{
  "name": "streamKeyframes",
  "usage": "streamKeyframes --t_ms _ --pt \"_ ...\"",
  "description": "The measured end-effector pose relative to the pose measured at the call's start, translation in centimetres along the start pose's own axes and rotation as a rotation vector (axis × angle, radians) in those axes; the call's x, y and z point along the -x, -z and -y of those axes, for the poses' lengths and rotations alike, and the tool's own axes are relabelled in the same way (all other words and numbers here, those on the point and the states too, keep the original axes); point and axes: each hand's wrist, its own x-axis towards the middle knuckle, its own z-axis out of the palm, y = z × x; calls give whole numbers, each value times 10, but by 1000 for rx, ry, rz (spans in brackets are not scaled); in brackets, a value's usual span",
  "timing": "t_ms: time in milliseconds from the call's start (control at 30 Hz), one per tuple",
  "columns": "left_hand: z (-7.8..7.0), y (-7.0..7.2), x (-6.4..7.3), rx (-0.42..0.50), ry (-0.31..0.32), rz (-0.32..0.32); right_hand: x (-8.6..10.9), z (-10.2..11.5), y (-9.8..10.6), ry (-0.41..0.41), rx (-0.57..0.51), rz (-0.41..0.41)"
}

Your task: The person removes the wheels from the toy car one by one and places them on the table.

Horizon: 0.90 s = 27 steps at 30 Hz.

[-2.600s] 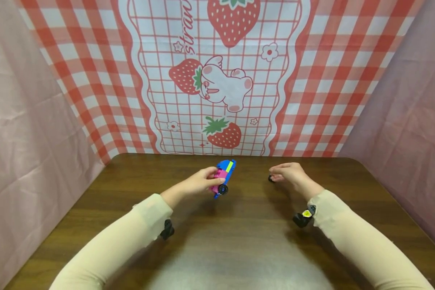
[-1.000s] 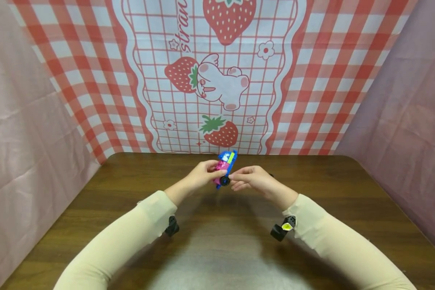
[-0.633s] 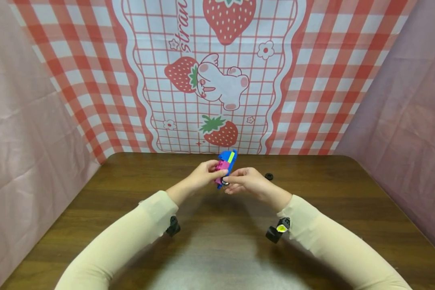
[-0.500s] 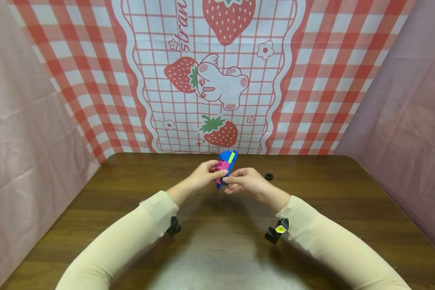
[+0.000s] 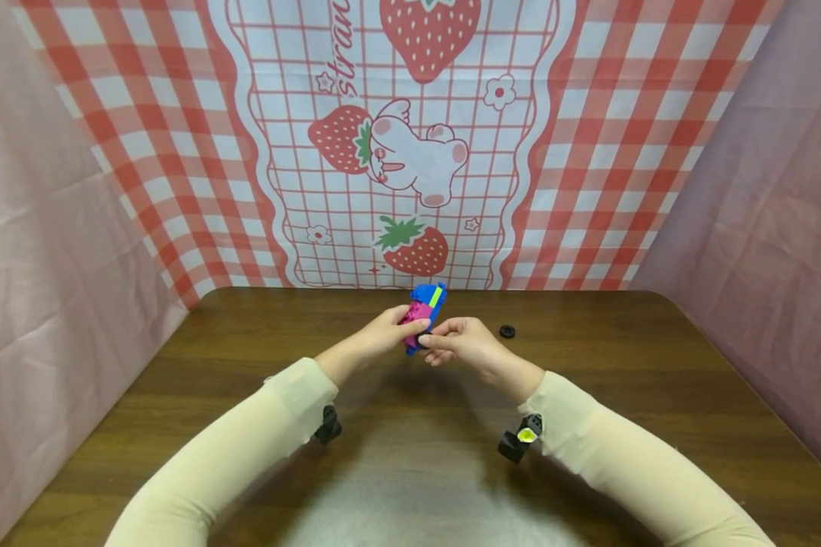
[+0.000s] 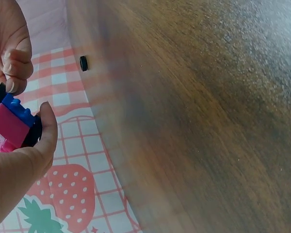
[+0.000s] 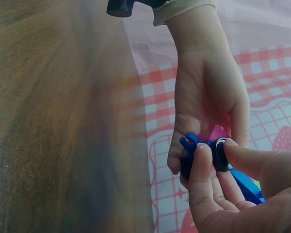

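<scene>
A toy car (image 5: 420, 313) of pink and blue bricks with a yellow-green stripe is held above the table, tilted with its blue end up. My left hand (image 5: 378, 340) grips it, the thumb lying along the near side. My right hand (image 5: 472, 349) meets the car's lower right side, where its thumb and fingers pinch a black wheel (image 7: 221, 154). From the head camera that wheel is mostly covered by the fingertips. Whether it is seated on the car or loose, I cannot tell. Another black wheel (image 5: 507, 332) lies flat on the table, right of my right hand.
The brown wooden table (image 5: 410, 456) has rounded far corners. Right behind it hangs a red-and-white checked strawberry cloth (image 5: 575, 190). Pale pink drapes (image 5: 61, 228) flank both sides. Black wrist cameras (image 5: 515, 444) hang below the sleeves.
My right hand has moved left from the wheel on the table to the car, and its fingers have closed on the car's wheel. The left hand keeps hold of the car, nearly still.
</scene>
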Motion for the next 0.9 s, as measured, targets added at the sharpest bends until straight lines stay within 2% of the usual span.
streamKeyframes --t_ms 167,400,567,733,900 --pt "0 0 1 38 22 26 0 -1 -1 3 23 20" --pt "-2 -1 0 77 25 26 0 -3 0 19 52 76" --pt "-2 -1 0 78 31 37 0 -5 0 63 85 136" --pt "-1 -3 -1 86 16 46 1 -9 1 125 168 209" --pt "-1 -6 -2 99 7 27 1 -11 1 171 215 202"
